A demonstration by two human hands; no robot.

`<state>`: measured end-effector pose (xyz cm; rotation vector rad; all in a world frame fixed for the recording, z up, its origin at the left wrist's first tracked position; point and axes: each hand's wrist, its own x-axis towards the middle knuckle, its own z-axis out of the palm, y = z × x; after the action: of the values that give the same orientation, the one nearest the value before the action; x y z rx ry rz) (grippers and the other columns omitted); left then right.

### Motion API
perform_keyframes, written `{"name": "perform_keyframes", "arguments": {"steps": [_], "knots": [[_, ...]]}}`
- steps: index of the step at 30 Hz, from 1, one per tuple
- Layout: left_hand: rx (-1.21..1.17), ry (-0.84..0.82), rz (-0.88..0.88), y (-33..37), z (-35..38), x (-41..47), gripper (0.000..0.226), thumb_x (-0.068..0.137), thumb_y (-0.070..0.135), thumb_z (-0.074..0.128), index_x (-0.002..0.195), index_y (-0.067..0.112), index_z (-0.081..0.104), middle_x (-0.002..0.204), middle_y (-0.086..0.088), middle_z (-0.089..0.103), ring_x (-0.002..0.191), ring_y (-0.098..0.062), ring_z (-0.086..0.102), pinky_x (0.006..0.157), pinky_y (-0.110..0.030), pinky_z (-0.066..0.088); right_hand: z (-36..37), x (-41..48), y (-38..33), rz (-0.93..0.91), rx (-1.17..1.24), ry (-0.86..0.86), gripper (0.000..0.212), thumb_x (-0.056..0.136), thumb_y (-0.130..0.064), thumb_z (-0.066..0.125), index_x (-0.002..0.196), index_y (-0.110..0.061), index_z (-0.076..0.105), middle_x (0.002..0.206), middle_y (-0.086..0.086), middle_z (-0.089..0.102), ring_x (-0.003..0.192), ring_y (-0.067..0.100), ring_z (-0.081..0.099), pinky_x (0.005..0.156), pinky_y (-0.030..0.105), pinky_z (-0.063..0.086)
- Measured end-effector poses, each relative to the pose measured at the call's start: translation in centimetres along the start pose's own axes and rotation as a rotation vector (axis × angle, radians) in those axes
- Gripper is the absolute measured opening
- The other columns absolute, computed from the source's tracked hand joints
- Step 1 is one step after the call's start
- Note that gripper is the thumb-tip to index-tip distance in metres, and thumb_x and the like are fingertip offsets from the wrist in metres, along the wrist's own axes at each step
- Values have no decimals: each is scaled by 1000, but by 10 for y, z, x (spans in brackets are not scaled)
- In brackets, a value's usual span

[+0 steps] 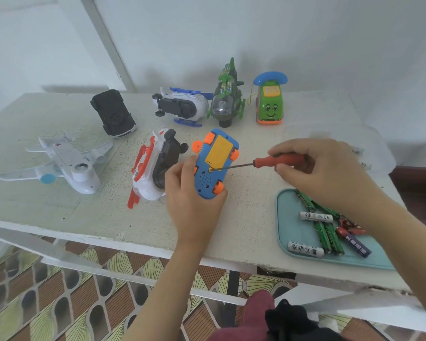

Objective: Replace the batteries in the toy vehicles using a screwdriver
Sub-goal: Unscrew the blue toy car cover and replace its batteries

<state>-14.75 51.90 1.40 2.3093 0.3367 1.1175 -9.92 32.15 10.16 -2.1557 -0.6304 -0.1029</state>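
My left hand (191, 198) grips a blue toy car (213, 163) with orange wheels, turned underside up and tilted above the table. A yellow battery cover (219, 152) sits closed on its underside. My right hand (322, 168) holds a red-handled screwdriver (276, 160). The screwdriver's thin shaft runs left and its tip rests in the screw hole just below the yellow cover. A teal tray (284, 232) at the right holds several loose batteries (326, 232), partly hidden by my right forearm.
On the white table (246, 212) lie a white toy plane (64, 163), a white-and-red toy (153, 168), a black car (113, 113) upside down, a white-and-blue helicopter (182, 105), a green helicopter (226, 94) and a green phone car (269, 102). Two small batteries (362, 158) lie at the right edge.
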Motion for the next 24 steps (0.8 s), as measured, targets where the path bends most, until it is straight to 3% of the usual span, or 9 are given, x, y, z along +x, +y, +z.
{"name": "perform_keyframes", "arguments": {"steps": [4, 8, 10, 19, 21, 24], "knots": [[-18, 13, 12, 4, 2, 3, 68, 61, 11, 79, 124, 0, 55, 108, -14, 54, 98, -17, 49, 80, -17, 38, 0, -5, 3, 69, 32, 9, 9, 85, -19, 70, 93, -20, 73, 66, -16, 61, 59, -6, 53, 58, 6, 38], [-49, 12, 31, 6, 4, 7, 66, 62, 10, 81, 121, 1, 54, 111, -11, 57, 104, -20, 49, 87, -30, 46, -1, -6, 3, 176, -97, -285, 13, 91, -21, 56, 89, -19, 68, 69, 5, 66, 50, 2, 46, 49, 18, 37], [-70, 4, 61, 7, 4, 9, 59, 63, 11, 79, 117, 1, 56, 113, -10, 59, 104, -20, 49, 89, -35, 46, 3, -8, 2, 203, -91, -304, 18, 92, -19, 50, 87, -16, 67, 69, 6, 62, 51, 4, 45, 48, 22, 36], [-39, -36, 182, 7, 4, 19, 53, 67, 15, 74, 114, 5, 54, 106, -8, 61, 103, -20, 45, 92, -18, 34, 5, -13, 0, 195, -53, -201, 22, 88, -13, 48, 78, -8, 66, 52, -5, 45, 44, 2, 42, 47, 20, 32], [-9, -37, 189, 8, 4, 21, 54, 66, 17, 74, 115, 1, 58, 107, -10, 62, 108, -22, 46, 95, -27, 39, 6, -13, 0, 184, -59, -187, 22, 88, -13, 48, 78, -7, 66, 51, -6, 44, 45, 0, 43, 47, 19, 32], [-10, -71, 185, 11, 4, 22, 56, 65, 18, 74, 116, 1, 57, 111, -13, 62, 112, -28, 49, 94, -55, 47, 8, -12, 0, 176, -61, -178, 22, 89, -12, 50, 77, -6, 66, 48, -8, 41, 45, 0, 42, 47, 17, 33]]}}
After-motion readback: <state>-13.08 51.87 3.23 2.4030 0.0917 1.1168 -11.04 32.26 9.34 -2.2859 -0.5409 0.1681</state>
